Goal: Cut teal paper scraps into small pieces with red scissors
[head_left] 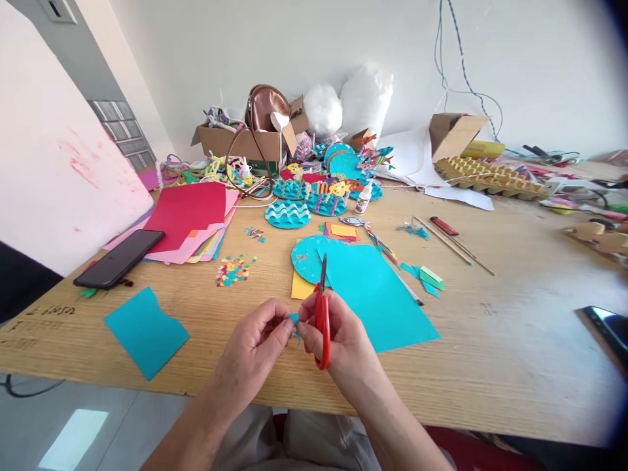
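My left hand (258, 340) pinches a small scrap of blue paper (294, 318) between thumb and finger. Close beside it, my right hand (338, 330) holds red-handled scissors (322, 320), their blades pointing up and away from me. The right thumb and fingertips also touch the blue scrap. Behind the right hand lies a large blue sheet (377, 294), partly over a blue paper disc (307, 255) and a yellow sheet (301, 286). To the left, a cut blue piece (147, 333) rests flat on the table.
Paper dots (233, 271) and stacked coloured paper (189, 219) lie left, with a phone (120, 258) partly on the stack. Blue wavy crafts (288, 214) and a glue bottle (363, 198) stand farther back. Right are thin sticks (456, 245), a red cutter (444, 226) and another phone (606, 333).
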A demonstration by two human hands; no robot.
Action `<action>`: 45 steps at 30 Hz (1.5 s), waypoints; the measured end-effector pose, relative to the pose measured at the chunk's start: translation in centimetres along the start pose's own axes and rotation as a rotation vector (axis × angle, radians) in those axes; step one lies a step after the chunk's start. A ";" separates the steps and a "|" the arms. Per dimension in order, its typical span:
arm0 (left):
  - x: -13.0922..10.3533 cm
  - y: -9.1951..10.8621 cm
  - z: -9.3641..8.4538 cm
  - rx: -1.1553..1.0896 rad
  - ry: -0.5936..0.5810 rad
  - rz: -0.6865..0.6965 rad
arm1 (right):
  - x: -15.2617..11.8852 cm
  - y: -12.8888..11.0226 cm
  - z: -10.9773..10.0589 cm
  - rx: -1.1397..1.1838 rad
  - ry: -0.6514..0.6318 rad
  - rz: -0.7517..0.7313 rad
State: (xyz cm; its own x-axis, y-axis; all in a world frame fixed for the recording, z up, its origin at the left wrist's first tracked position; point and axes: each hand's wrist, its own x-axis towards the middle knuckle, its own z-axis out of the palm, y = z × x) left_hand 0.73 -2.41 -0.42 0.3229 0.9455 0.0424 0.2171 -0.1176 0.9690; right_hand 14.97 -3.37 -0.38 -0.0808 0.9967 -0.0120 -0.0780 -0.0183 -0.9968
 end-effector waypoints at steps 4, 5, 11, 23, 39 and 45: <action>-0.1 0.2 0.3 0.035 0.011 0.025 | 0.1 -0.1 0.3 -0.002 0.000 -0.004; -0.1 0.2 0.4 0.041 0.020 0.033 | 0.1 -0.1 0.3 -0.005 0.000 -0.005; -0.1 0.2 -0.3 -0.016 0.080 0.039 | -1.1 -0.3 -0.8 -0.282 -0.091 -0.029; -0.1 0.6 -1.3 -0.085 0.022 0.037 | -2.8 -0.6 -2.1 -0.729 -0.243 -0.071; -0.2 0.9 -1.1 -0.034 -0.094 0.006 | -2.6 -0.6 -1.8 -0.737 -0.225 -0.100; -0.2 0.8 -1.3 0.004 -0.095 -0.001 | -2.7 -0.1 -2.0 -0.746 -0.210 -0.119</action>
State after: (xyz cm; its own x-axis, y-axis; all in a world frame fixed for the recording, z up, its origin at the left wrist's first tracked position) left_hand -0.35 -2.31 0.67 0.4081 0.9127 0.0181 0.2210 -0.1180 0.9681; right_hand 17.15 -5.90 -0.42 -0.3055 0.9514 0.0391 0.5842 0.2197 -0.7813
